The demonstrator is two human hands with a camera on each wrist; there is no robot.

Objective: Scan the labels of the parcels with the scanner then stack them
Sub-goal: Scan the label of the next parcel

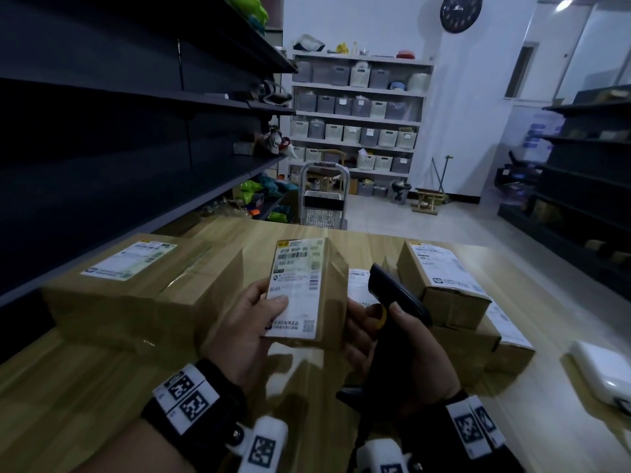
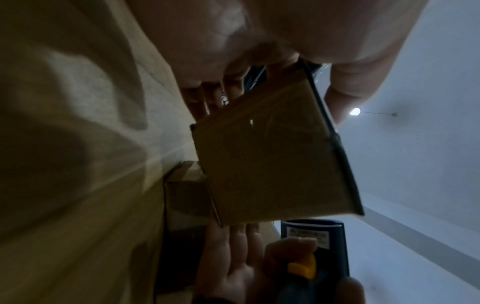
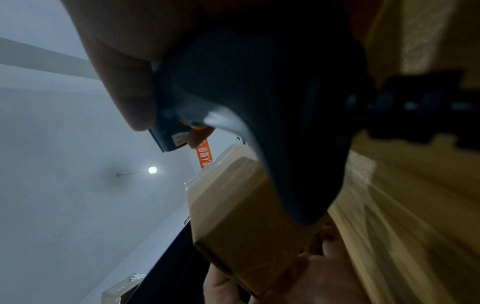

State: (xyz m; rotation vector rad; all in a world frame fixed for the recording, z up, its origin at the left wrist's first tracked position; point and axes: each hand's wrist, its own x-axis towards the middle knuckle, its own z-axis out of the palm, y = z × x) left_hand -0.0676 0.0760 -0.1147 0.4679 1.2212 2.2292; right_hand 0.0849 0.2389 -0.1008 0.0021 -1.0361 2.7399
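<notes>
My left hand (image 1: 249,322) holds a small brown parcel (image 1: 307,288) above the wooden table (image 1: 85,397), its white label (image 1: 297,285) facing up, thumb on the label. From below, the left wrist view shows that parcel (image 2: 272,164) with fingers (image 2: 207,96) curled behind it. My right hand (image 1: 406,353) grips a dark scanner (image 1: 396,295) just right of the parcel, a finger by its yellow trigger (image 1: 382,319). The scanner (image 3: 272,115) fills the right wrist view, beside the parcel (image 3: 244,216).
A large brown box (image 1: 136,288) lies left on the table. Several labelled parcels (image 1: 447,285) are stacked at the right. A white device (image 1: 604,373) sits near the right edge. Dark shelving (image 1: 119,131) runs along the left, and a trolley (image 1: 324,196) stands beyond the table.
</notes>
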